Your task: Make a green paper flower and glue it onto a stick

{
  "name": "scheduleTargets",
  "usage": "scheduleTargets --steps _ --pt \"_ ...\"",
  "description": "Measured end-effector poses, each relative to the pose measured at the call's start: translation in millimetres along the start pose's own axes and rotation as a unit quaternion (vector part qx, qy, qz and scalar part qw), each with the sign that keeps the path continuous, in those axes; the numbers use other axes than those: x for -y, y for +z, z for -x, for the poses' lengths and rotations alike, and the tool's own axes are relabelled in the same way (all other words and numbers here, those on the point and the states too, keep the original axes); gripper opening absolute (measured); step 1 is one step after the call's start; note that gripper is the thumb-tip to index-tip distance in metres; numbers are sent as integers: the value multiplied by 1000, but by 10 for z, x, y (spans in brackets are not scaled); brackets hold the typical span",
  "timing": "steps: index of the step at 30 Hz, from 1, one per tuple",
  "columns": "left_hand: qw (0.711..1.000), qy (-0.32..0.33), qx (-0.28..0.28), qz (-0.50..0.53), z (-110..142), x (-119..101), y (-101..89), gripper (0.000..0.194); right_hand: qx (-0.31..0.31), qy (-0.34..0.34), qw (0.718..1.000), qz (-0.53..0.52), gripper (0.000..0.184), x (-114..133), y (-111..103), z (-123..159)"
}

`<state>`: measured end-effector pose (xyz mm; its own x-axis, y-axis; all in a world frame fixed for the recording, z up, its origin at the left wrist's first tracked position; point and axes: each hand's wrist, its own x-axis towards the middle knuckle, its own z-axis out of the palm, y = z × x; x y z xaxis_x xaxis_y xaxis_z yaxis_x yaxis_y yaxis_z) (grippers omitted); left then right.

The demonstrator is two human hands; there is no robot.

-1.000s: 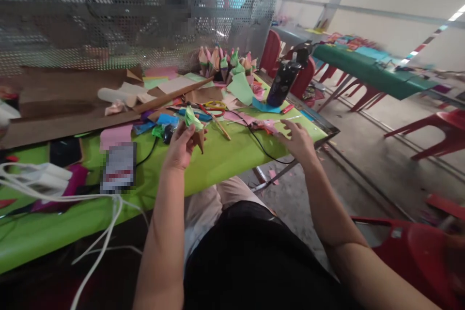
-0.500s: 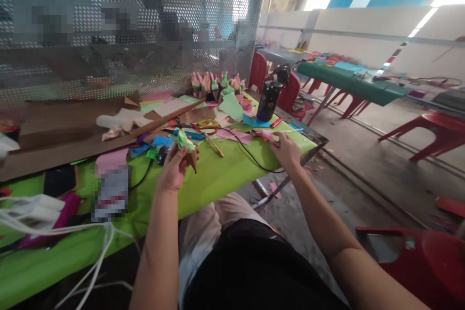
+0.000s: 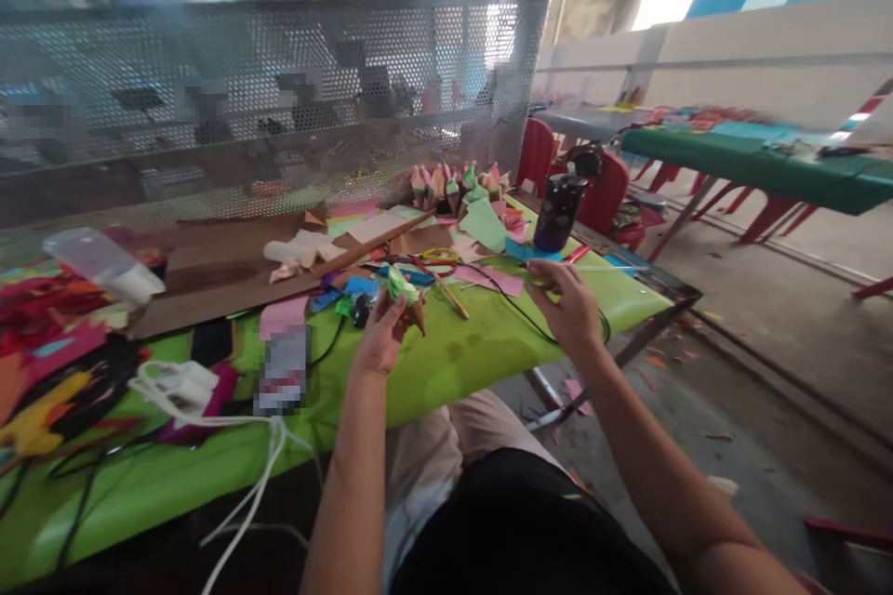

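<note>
A paper ice-cream cone [image 3: 401, 284], with a crumpled light-green top and a brown pointed base, is held in the fingers of my left hand [image 3: 382, 335] above the green table cover. My right hand [image 3: 573, 311] is closed around what looks like a glue gun, its body mostly hidden by the fingers. A thin clear stick [image 3: 618, 268] juts out to the right behind that hand. A black cord [image 3: 520, 305] loops under it. Between the hands lie a pencil [image 3: 455, 300] and red-handled scissors [image 3: 427, 267].
Finished paper cones [image 3: 453, 186] stand grouped at the back. A dark tumbler [image 3: 559, 212] rises behind my right hand. Paper scraps, brown cardboard [image 3: 230, 260], a phone [image 3: 285, 367] and white cables [image 3: 275, 432] lie leftward. A perforated metal screen [image 3: 313, 102] borders the far side.
The camera view has shifted left and up, so the scene sits lower and further right. My right hand has closed around the glue gun; my left still holds the cone.
</note>
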<state>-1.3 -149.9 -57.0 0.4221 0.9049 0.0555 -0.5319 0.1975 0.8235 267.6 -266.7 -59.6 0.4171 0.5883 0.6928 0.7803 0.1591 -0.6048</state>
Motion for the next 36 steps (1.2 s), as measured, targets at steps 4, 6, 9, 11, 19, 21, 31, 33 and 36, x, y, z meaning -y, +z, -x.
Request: scheduleTargets --steps 4,6,9,11,19,21,31,33,36 --pt "1000 -8 -16 -12 10 12 -3 51 86 -3 984 -157 32 437 462 52" --pt "999 -14 -23 -23 14 18 -6 52 135 33 967 -214 34 539 675 125" --pt "999 -18 -30 -36 11 25 -19 54 183 108 935 -283 37 531 909 249" --pt "998 -17 -31 -44 6 27 -27 55 194 146 919 -309 38 473 991 306" --pt "998 -10 -16 -63 12 42 25 53 235 128 921 -283 41 534 1003 295" --pt "998 -11 -20 -62 14 50 41 53 257 109 931 -237 39 598 1015 283" --pt "995 -35 12 -94 51 58 90 54 265 140 932 -202 18 586 1067 336" --pt "993 -43 20 -107 58 73 98 51 253 139 936 -200 19 570 1069 348" --pt "990 -40 6 -132 52 98 95 44 242 132 942 -193 22 565 1066 359"
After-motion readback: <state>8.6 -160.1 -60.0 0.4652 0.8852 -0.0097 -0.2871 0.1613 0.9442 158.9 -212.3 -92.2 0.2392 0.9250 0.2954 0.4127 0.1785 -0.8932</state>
